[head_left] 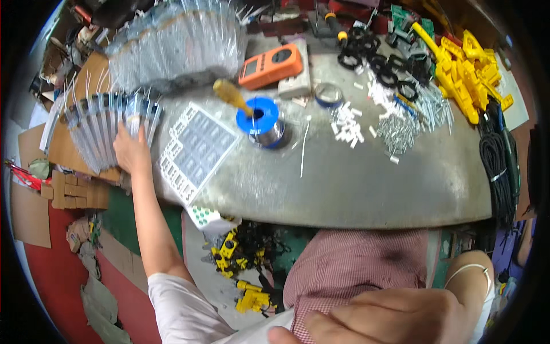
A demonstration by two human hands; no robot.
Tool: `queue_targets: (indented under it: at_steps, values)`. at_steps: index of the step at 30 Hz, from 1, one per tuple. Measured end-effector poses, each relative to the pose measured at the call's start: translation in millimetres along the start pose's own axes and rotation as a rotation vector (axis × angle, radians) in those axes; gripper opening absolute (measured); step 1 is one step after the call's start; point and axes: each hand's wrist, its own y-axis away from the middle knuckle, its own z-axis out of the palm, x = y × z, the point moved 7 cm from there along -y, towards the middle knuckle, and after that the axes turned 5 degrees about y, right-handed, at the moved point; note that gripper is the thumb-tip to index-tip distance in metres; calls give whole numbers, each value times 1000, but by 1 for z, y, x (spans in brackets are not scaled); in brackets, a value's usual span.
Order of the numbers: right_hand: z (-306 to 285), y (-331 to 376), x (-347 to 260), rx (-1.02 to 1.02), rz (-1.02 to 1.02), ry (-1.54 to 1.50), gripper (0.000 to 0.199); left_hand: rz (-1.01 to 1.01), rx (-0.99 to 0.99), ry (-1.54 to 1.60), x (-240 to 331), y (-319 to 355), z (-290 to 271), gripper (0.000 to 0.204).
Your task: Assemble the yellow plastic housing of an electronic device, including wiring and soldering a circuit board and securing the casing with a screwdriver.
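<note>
Fingers (122, 139) of the left hand (133, 153) lie spread and flat on a fanned row of clear plastic packets (109, 131), pressing rather than pinching; the right hand (389, 318) rests low near the lap with its fingers curled loosely, and I cannot tell whether it holds anything. That fan of packets sits at the left end of the desk (355, 183), well left of the blue solder spool (262, 119) and partly overhanging brown cardboard (86, 80). Each packet looks thin, light and slick, likely to slide over its neighbours, so a grip across several edges at once, or a pinch at one short end, seems safest. A larger heap of the same packets (177, 43) lies behind the fan, up and left of the spool. Just left of the spool is a white moulded parts frame (195, 150); behind it an orange meter (270, 66); to its right, loose white bits (349, 123), black rings (372, 54) and yellow plastic pieces (470, 71).
</note>
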Motion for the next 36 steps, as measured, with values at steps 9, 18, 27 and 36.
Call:
queue_targets:
  at_steps: [9, 18, 27, 36]
  values:
    - [-23, 14, 293, -83, 507, 223, 16, 99, 258, 589, 74, 61, -128, 62]
    - [68, -53, 402, -307, 644, 513, 35, 924, -732, 709, 340, 191, -177, 88]
    - [-49, 13, 333, 284, 183, 259, 17, 862, -799, 982, 407, 199, -196, 100]
    - [-56, 177, 284, -73, 939, -446, 14, 879, -955, 1216, 394, 184, -218, 81]
